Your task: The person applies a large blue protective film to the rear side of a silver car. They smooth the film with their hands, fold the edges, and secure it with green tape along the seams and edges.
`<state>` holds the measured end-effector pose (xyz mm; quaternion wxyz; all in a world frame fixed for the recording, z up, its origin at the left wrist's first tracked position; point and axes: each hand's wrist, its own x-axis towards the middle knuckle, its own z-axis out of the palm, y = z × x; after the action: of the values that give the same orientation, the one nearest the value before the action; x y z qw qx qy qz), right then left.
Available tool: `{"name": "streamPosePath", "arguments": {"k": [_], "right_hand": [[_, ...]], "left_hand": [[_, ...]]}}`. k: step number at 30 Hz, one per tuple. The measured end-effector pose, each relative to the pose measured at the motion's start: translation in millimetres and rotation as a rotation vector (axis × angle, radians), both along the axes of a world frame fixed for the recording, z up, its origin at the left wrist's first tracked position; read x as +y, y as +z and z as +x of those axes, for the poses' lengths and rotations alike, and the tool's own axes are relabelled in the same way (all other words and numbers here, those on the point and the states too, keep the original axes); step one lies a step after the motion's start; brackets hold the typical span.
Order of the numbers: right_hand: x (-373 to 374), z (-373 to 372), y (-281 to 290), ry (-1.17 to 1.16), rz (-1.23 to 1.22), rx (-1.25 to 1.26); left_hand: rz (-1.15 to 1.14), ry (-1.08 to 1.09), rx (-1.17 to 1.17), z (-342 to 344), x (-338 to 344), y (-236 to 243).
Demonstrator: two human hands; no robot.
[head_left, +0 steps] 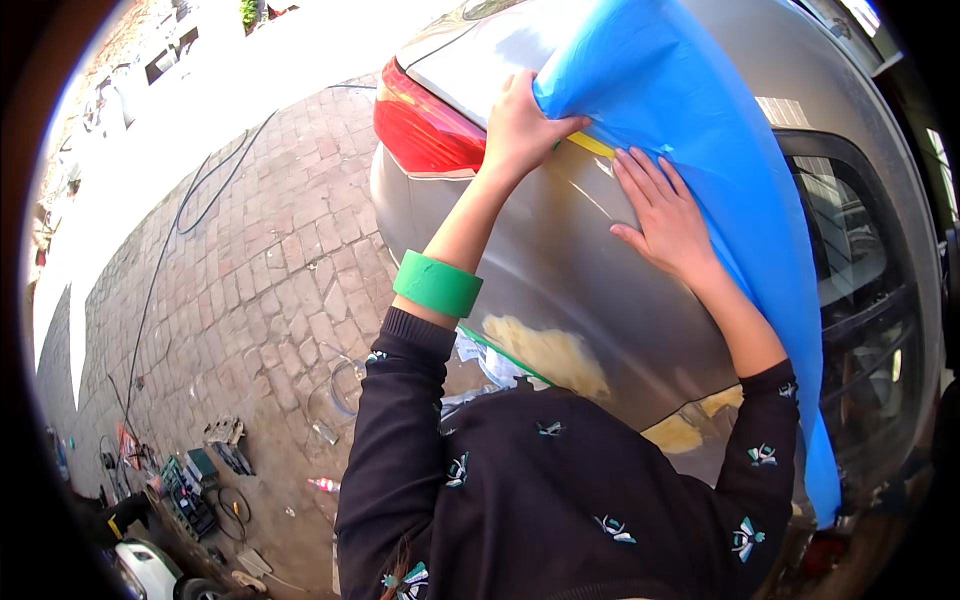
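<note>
A blue plastic sheet (690, 110) lies over the rear side of a grey car (590, 270), its left end bunched up. Next to the red tail light (425, 125), my left hand (523, 128) closes on that bunched end, thumb stretched along its lower edge. A yellow strip (592, 145) shows along this edge, between my hands. My right hand (662, 212) is laid flat with fingers stretched, fingertips beside the strip and the sheet's edge. Around my left wrist sits a roll of green tape (438, 284).
Tan filler patches (548, 352) mark the car's lower panel. The dark side window (850, 220) is at the right. A hose (195, 190) runs over the brick paving (270, 260) at left. Tools (185, 495) lie at lower left near a white car (145, 572).
</note>
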<state>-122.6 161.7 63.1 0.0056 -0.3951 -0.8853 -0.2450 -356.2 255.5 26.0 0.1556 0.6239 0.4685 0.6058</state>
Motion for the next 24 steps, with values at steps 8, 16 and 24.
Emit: {"name": "streamPosePath", "arguments": {"k": [8, 16, 24], "right_hand": [[6.1, 5.5, -8.0, 0.048, 0.011, 0.046], [7.8, 10.6, -12.1, 0.050, 0.015, 0.050], [11.0, 10.9, -14.2, 0.045, -0.029, 0.080]], "left_hand": [[-0.058, -0.061, -0.077, -4.9, 17.3, -8.0], [0.087, 0.031, 0.002, -3.5, 25.7, -6.1], [0.197, 0.033, 0.037, -5.0, 38.2, 1.1]]}}
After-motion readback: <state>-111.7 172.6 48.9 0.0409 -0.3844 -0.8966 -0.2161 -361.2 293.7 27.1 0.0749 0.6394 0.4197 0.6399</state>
